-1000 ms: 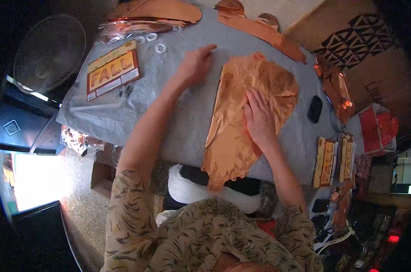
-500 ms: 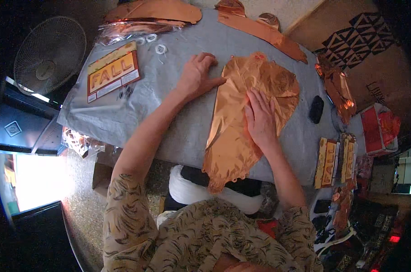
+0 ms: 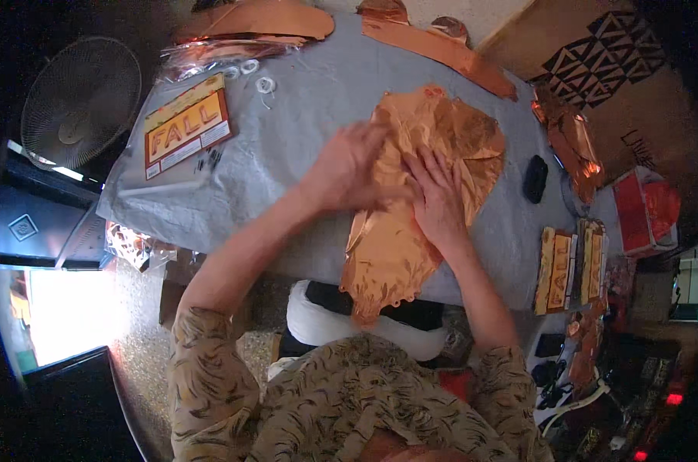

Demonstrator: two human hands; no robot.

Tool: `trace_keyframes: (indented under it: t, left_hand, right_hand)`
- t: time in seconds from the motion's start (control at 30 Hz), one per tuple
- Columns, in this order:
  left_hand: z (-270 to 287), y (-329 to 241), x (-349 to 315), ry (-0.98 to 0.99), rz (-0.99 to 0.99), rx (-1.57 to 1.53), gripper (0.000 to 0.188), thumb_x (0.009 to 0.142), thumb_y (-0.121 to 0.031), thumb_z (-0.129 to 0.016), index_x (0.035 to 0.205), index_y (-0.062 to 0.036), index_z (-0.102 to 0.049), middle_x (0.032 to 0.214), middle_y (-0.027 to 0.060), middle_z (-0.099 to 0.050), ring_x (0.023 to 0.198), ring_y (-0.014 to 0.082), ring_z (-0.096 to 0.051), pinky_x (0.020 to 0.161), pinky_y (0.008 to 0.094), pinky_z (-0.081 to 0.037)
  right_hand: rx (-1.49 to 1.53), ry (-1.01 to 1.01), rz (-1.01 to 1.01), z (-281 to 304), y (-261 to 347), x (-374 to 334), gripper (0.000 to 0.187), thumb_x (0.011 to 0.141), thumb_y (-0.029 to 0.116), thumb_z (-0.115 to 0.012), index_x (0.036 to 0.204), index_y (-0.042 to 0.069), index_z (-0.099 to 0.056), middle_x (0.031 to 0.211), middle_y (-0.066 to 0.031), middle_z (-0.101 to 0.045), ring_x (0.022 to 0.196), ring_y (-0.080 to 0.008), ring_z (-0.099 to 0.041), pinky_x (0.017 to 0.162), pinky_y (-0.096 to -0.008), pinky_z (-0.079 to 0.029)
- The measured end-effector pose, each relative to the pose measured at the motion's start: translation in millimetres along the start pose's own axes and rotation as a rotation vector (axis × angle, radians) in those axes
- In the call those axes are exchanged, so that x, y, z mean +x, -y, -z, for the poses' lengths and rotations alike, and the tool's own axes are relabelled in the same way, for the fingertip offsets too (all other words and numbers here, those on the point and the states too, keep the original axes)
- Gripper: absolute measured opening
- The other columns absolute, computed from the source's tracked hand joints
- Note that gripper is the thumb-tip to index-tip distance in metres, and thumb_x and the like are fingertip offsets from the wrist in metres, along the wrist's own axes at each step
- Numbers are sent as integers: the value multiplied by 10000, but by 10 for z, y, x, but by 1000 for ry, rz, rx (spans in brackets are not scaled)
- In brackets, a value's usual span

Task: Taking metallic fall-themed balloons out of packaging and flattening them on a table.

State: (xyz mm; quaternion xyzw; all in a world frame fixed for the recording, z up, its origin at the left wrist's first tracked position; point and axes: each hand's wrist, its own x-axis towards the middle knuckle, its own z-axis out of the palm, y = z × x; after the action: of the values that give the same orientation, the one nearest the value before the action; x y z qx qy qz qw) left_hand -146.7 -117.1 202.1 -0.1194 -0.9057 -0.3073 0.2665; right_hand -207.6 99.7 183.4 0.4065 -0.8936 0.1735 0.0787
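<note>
A flat, creased copper-coloured foil balloon (image 3: 391,258) lies on the grey-covered table, its narrow end reaching over the near edge. My right hand (image 3: 439,199) rests palm down on its middle with the fingers stretched out. Over the balloon's left edge is my left hand (image 3: 353,165), blurred by motion, thumb and fingers spread apart. Whether the left hand touches the foil I cannot tell. Small tabs with holes show along the balloon's rim.
At the left of the table (image 3: 287,138) lie a printed balloon package (image 3: 187,127) and white ribbon rolls (image 3: 265,85). More copper foil (image 3: 441,54) lies along the far edge. At the right are a black object (image 3: 535,179), further packages (image 3: 553,271) and a red-and-white box (image 3: 642,212). A fan (image 3: 79,100) stands at left.
My left hand has moved from beside the balloon's upper left edge, toward me and to the right, over the foil. My right hand stays nearly in place on the balloon.
</note>
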Motion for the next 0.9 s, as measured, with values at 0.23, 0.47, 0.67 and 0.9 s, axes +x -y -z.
trace_keyframes:
  t: [0.23, 0.47, 0.67, 0.9]
  left_hand:
    - [65, -490, -212, 241, 9, 137, 631, 770, -366, -814, 1176, 33, -540, 1142, 192, -534, 1079, 418, -562, 938, 480, -495]
    - [-107, -415, -359, 75, 144, 170, 317, 846, -113, -691, 1059, 16, -495, 1072, 240, -544, 976, 433, -590, 775, 515, -527]
    - [-7, -413, -437, -39, 346, 42, 263, 862, -78, -662, 1027, 27, -486, 935, 231, -585, 804, 436, -623, 699, 539, -525]
    - [16, -628, -363, -77, 213, 70, 244, 864, -162, -756, 897, -24, -558, 944, 176, -628, 758, 405, -654, 658, 476, -539]
  right_hand:
    - [148, -96, -90, -36, 35, 35, 625, 1012, 233, -560, 1520, -37, -315, 1584, -245, -336, 1477, -414, -304, 1227, -525, -205]
    - [26, -48, -111, -58, 3, 23, 627, 1048, 279, -504, 1515, -87, -301, 1580, -291, -324, 1482, -432, -294, 1232, -488, -220]
    - [11, -64, -87, -88, -10, 12, 595, 1051, 271, -496, 1487, -104, -344, 1575, -289, -333, 1491, -415, -284, 1237, -491, -211]
    - [-13, -78, -76, -106, -27, -8, 596, 1041, 243, -519, 1488, -106, -334, 1562, -294, -349, 1471, -417, -313, 1230, -489, -232]
